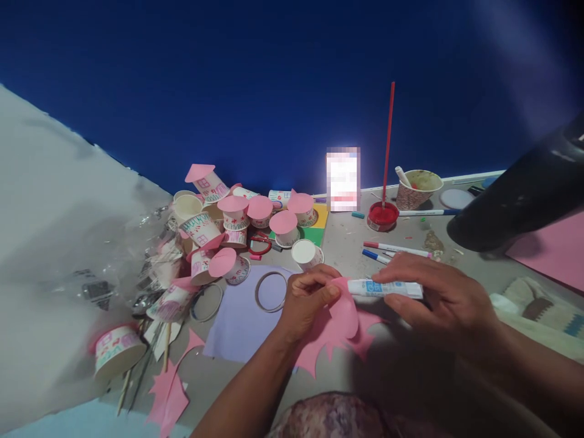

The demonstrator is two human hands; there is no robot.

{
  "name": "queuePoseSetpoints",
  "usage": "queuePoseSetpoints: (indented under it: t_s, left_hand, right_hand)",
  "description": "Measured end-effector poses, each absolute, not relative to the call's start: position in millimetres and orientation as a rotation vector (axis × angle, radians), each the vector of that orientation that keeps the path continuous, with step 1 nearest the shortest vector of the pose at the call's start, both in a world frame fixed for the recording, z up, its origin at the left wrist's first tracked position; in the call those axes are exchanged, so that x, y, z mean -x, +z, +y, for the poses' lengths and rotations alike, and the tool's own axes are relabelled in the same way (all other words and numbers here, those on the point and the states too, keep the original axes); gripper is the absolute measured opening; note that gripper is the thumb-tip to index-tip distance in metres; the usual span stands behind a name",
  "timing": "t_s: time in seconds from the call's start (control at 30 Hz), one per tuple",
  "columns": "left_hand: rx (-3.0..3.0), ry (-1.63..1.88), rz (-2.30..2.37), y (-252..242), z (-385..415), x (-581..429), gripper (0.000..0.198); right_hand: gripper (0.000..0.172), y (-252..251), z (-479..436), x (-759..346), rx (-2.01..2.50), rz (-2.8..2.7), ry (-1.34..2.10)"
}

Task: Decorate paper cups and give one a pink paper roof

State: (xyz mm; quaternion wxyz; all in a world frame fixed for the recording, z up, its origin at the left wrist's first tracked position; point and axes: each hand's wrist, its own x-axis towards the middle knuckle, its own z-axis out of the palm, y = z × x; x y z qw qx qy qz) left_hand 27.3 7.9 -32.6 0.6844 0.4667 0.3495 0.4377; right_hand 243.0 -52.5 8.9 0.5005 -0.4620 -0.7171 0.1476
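Between the thumb and fingers of my left hand (310, 301) is a rounded piece of pink paper (345, 316), its edge pinched. My right hand (442, 304) grips a white glue stick (392, 288) with blue print, lying level. The left end of the stick meets the upper edge of the pink piece. Jagged pink paper scraps (314, 350) lie below and behind that piece. Just beyond my left hand stands a white paper cup (306, 252). A roll of tape (271, 292) rests on a lilac sheet (241, 328) to the left.
Decorated paper cups with pink tops (235, 207) crowd the left. Behind are a lit, blurred screen (344, 180), a red paint pot (382, 218) with an upright stick, and a used cup (418, 190). Markers (396, 248) lie beyond my right hand; a dark cylinder (515, 188) slants in from the right.
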Motion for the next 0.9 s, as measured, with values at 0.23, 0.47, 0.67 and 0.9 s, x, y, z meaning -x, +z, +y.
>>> queuePoseSetpoints:
  t_s: [0.23, 0.47, 0.67, 0.9]
  left_hand:
    - [-1.26, 1.012, 0.838, -24.6, 2.5, -25.8, 0.017]
    - [-1.607, 1.065, 0.897, -19.0, -3.3, -28.4, 0.009]
    - [-1.805, 1.094, 0.874, -23.4, -5.4, -30.0, 0.014]
    - [-1.465, 1.009, 1.05, -22.3, -5.9, -28.8, 0.009]
  right_hand:
    - [0.021, -4.5, -51.5, -244.1, 1.059, -1.937, 0.096]
    - [0.01, 1.6, -54.5, -243.5, 1.113, -2.148, -0.059]
    - [0.013, 3.4, -58.2, -238.1, 1.161, -2.227, -0.143]
    - [0.018, -0.7, -40.1, -260.3, 1.311, -2.001, -0.167]
